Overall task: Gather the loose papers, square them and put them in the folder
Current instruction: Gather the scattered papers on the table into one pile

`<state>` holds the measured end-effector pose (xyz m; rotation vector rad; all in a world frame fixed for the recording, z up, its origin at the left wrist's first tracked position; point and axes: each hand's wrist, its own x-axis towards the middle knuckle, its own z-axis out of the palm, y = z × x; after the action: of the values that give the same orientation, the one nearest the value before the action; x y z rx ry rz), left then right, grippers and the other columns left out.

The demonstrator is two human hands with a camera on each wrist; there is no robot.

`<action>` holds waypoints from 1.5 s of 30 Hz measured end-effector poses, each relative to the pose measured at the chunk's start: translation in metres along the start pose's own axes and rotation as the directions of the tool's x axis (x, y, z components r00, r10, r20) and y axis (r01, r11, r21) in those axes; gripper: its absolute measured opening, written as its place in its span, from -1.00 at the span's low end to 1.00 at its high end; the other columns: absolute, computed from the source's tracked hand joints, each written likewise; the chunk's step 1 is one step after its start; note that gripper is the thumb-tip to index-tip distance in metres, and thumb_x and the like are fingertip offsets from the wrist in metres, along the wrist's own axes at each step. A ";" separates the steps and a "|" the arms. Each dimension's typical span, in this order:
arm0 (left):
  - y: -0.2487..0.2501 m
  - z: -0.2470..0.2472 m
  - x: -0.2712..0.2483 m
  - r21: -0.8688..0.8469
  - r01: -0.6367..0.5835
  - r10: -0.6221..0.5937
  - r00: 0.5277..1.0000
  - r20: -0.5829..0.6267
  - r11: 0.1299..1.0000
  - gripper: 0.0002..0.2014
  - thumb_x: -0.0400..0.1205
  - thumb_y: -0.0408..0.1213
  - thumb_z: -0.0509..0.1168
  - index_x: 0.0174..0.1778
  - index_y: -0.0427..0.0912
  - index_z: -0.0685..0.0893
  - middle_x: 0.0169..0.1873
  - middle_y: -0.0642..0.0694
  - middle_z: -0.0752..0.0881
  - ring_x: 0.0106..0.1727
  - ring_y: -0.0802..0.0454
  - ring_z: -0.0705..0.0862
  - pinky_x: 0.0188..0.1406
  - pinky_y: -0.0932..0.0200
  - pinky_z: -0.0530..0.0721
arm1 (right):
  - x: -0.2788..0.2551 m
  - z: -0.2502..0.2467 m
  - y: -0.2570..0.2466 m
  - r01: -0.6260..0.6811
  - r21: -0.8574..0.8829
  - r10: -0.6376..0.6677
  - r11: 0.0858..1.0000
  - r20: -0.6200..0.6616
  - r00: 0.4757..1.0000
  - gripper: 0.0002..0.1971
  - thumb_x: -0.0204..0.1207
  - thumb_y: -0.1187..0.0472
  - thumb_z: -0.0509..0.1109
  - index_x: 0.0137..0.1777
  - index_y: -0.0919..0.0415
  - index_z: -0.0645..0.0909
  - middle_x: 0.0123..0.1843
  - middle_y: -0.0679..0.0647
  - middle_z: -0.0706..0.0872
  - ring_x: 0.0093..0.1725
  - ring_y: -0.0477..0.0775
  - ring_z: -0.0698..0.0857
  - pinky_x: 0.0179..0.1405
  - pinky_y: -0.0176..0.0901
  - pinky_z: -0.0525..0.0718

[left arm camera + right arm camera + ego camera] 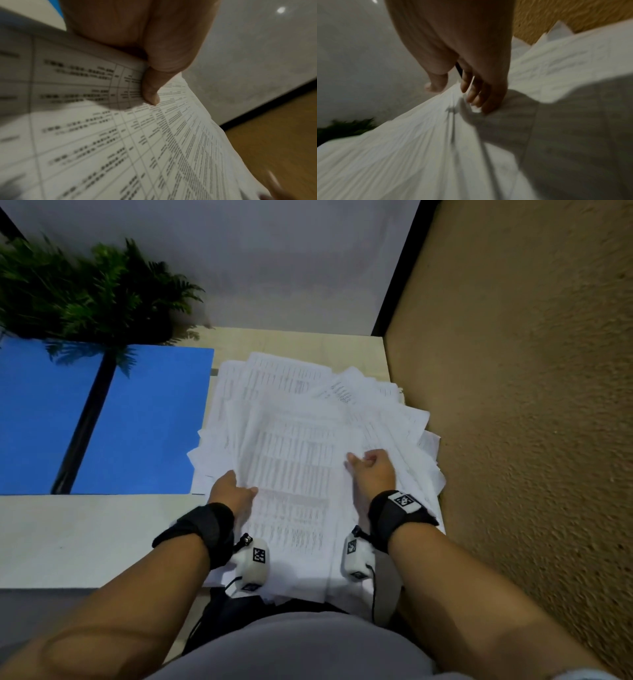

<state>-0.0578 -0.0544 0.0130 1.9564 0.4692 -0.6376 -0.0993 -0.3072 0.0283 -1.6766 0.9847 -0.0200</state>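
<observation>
A fanned, uneven heap of printed papers (301,446) covers the right side of a pale desk (68,535), its near edge hanging over the desk's front toward the person. An open blue folder (144,419) lies flat on the desk just left of the heap, its right edge touching or slipping under the nearest sheets; a green fern-like plant (85,292) stands at the far left, overhanging the folder. A textured tan wall (531,405) closes in the heap's right side, and a grey wall (239,261) rises behind the desk. The left hand (233,491) grips the left edge of the top sheets, thumb (150,88) pressed on the printed face and the other fingers hidden beneath. The right hand (371,470) rests on the heap's right part, its fingers (476,94) curled and pinching a fold of paper. Both wrists wear black straps with small white cameras.
</observation>
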 end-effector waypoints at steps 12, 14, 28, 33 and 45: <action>-0.021 -0.009 0.011 -0.209 0.054 -0.057 0.998 -0.011 0.977 -0.65 0.69 -0.36 0.30 0.40 -0.26 0.53 0.26 -0.15 0.69 0.24 -0.23 0.68 0.42 -0.19 0.59 | 0.006 -0.036 0.021 -0.040 -0.451 0.177 0.892 0.265 0.948 -0.11 0.27 0.04 0.69 0.54 0.34 0.39 0.50 0.21 0.55 0.44 0.27 0.56 0.43 0.16 0.57; -0.021 -0.009 0.010 -0.207 0.051 -0.055 0.998 -0.015 0.977 -0.64 0.68 -0.37 0.30 0.41 -0.27 0.55 0.27 -0.18 0.70 0.25 -0.25 0.69 0.41 -0.21 0.60 | 0.002 -0.038 0.012 0.011 -0.457 0.102 0.889 0.223 0.969 -0.44 0.51 0.17 0.53 0.46 0.38 0.51 0.44 0.25 0.61 0.43 0.28 0.58 0.46 0.08 0.52; -0.013 -0.009 -0.016 -0.224 0.057 -0.055 0.998 0.015 0.973 -0.63 0.67 -0.27 0.39 0.28 -0.25 0.40 0.24 -0.14 0.59 0.24 -0.17 0.59 0.25 -0.01 0.56 | -0.056 -0.064 -0.118 0.329 -0.134 -0.352 0.935 -0.216 0.911 -0.77 0.63 -0.01 0.32 -0.07 0.16 0.62 -0.09 0.03 0.76 -0.06 0.12 0.74 -0.03 -0.03 0.70; -0.003 -0.014 -0.016 -0.242 0.043 -0.040 0.999 0.015 0.969 -0.21 0.53 0.52 0.02 0.42 -0.08 0.38 0.41 0.09 0.48 0.36 0.04 0.47 0.51 -0.02 0.35 | -0.060 -0.003 -0.039 0.181 -0.421 -0.162 0.889 0.081 0.983 -0.58 0.72 0.00 0.17 0.28 0.34 0.62 0.17 0.18 0.73 0.20 0.24 0.69 0.19 -0.02 0.63; -0.015 -0.010 -0.011 0.008 0.035 -0.035 0.999 -0.010 0.999 -0.74 0.70 -0.56 0.20 0.27 -0.32 0.36 0.26 -0.18 0.52 0.17 -0.10 0.53 0.11 0.17 0.52 | 0.001 -0.044 0.001 -0.018 -0.605 -0.109 0.796 -0.173 0.979 -0.23 0.42 -0.11 0.52 0.52 0.22 0.34 0.44 0.27 0.48 0.43 0.35 0.47 0.37 0.27 0.49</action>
<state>-0.0725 -0.0395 0.0133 1.9637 0.5089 -0.6529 -0.1206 -0.3423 0.0432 -2.3265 1.1799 0.1098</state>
